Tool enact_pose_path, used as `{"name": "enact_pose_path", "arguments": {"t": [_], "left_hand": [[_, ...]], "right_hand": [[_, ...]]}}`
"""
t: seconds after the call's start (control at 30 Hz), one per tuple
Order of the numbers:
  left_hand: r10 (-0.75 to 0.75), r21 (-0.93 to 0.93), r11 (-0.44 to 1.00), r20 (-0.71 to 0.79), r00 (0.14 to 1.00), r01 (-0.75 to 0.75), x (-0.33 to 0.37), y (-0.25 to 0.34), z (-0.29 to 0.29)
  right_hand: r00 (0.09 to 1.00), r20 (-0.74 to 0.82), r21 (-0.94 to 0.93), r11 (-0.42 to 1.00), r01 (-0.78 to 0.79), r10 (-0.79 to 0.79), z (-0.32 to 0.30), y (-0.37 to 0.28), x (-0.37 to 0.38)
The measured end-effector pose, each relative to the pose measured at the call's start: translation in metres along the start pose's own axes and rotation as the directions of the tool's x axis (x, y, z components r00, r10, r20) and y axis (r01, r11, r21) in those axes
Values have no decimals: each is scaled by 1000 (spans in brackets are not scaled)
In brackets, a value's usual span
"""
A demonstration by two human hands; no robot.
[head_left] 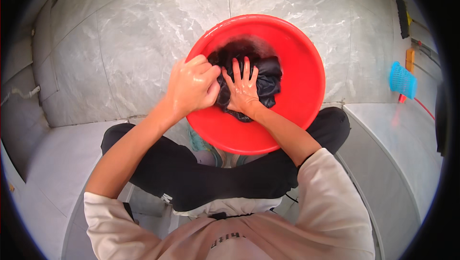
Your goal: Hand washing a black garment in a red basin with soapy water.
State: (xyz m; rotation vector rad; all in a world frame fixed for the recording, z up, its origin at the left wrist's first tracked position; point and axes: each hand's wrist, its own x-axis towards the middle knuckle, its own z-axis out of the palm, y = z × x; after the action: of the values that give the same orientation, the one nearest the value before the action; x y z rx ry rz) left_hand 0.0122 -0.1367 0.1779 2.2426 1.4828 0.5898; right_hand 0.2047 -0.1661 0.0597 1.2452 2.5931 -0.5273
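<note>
A wet, shiny black garment (268, 74) lies bunched in a round red basin (302, 83); its exact kind cannot be made out. My right hand (243, 88) presses flat on the cloth, palm down and fingers spread. Over the basin's left side, my left hand (194, 83) is closed in a fist beside the cloth's left edge. Whatever may be inside that fist is hidden by the curled fingers. Both hands look wet.
The basin stands between my bent knees in dark trousers (206, 183), close to my feet. Grey marbled tiles (143, 44) lie beyond it. A pale ledge (393, 140) runs on the right, with a blue plastic basket (402, 81) and a black brush (402, 16) near the wall.
</note>
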Motion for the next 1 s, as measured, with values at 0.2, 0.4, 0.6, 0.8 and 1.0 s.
{"name": "enact_pose_path", "arguments": {"t": [0.2, 0.4, 0.6, 0.8, 1.0], "left_hand": [[-11, -21, 1000, 20, 1000, 12, -1, 2, -6], [-20, 21, 1000, 22, 1000, 19, 1, 1, -6], [-11, 65, 998, -28, 1000, 13, 11, 4, 4], [-5, 67, 998, -79, 997, 10, 4, -5, 4], [-37, 80, 996, -63, 997, 42, 2, -1, 0]], "right_hand": [[990, 85, -65, 991, 121, -115, 4, 21, 24], [940, 329, 198, 980, 30, -95, -27, 48, 63], [882, 461, 830, 401, -388, -99, -31, 107, 72], [918, 193, 582, 713, -391, 347, -12, 128, 92], [904, 203, 551, 719, -424, 377, 5, 130, 100]]}}
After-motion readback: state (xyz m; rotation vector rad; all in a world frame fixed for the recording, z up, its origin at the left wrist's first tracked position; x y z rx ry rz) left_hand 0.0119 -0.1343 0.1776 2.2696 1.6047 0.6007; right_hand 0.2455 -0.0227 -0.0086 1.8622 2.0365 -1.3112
